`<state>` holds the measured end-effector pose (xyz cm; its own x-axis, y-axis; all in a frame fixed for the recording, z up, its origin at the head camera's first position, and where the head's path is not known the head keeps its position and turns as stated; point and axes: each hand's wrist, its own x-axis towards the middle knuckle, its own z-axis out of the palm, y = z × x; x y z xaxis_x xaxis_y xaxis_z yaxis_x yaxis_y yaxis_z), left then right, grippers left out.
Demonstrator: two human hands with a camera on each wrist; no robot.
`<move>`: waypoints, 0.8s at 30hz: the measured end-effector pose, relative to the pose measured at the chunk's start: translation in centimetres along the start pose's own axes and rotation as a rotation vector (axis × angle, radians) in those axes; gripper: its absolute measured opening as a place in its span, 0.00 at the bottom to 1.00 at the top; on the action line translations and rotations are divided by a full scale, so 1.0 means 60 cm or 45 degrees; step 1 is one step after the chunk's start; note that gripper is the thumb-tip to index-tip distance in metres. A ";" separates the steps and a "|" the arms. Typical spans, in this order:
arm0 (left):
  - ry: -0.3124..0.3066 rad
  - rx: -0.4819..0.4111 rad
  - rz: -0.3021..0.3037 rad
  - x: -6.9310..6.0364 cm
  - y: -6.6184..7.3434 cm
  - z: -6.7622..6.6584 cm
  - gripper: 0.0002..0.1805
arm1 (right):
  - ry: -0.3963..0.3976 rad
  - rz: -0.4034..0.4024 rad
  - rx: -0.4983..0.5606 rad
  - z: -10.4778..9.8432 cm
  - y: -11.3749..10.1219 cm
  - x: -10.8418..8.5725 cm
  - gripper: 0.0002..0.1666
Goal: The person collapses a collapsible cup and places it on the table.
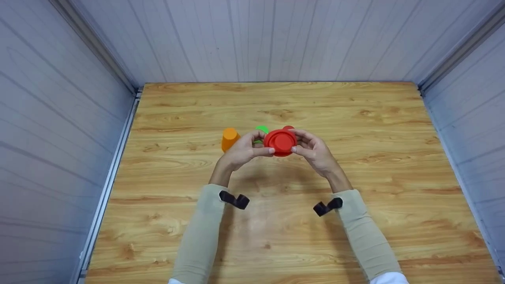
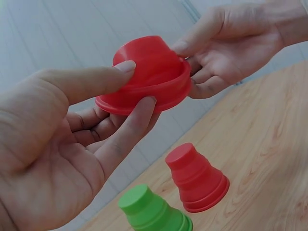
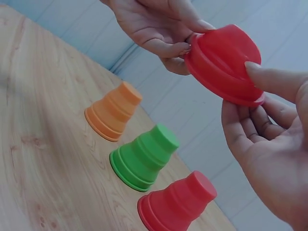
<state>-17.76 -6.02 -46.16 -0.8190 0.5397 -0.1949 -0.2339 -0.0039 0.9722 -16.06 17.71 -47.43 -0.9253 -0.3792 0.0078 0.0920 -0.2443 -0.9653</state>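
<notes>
Both hands hold a red collapsible silicone cup [image 1: 282, 142] in mid-air, above the wooden table. My left hand [image 1: 242, 151] pinches its left side, thumb on the cup's wall and fingers beneath the rim. On the opposite side my right hand [image 1: 317, 153] pinches it the same way. In the left wrist view the held cup [image 2: 154, 72] is partly folded, its narrow end standing up inside the wide rim ring. The wall looks creased under the thumbs in the right wrist view, where the cup [image 3: 224, 62] is tilted.
Beyond the hands, an orange cup [image 3: 114, 111], a green cup [image 3: 144, 156] and another red cup [image 3: 178, 202] stand in a row, narrow ends up. They rest on the wooden table [image 1: 158, 221]. White panel walls [image 1: 252, 39] enclose the back and sides.
</notes>
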 end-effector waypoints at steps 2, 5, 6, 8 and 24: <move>0.017 0.041 0.013 0.003 0.000 0.005 0.19 | 0.041 -0.007 -0.035 0.003 0.000 0.000 0.31; 0.047 0.088 0.035 0.008 -0.003 0.010 0.15 | 0.095 -0.040 -0.108 0.010 0.000 0.002 0.29; 0.058 0.099 0.043 0.009 -0.003 0.011 0.14 | 0.111 -0.055 -0.138 0.012 0.000 0.003 0.29; 0.070 0.108 0.055 0.011 -0.004 0.014 0.13 | 0.149 -0.086 -0.193 0.016 0.001 0.004 0.27; 0.038 0.001 0.042 0.002 0.003 0.014 0.23 | 0.004 -0.093 -0.076 0.019 -0.009 -0.001 0.34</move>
<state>-17.47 -5.25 -45.87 -0.8416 0.5138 -0.1663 -0.2058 -0.0205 0.9784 -15.64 16.84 -46.61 -0.9300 -0.3592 0.0779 0.0024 -0.2178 -0.9760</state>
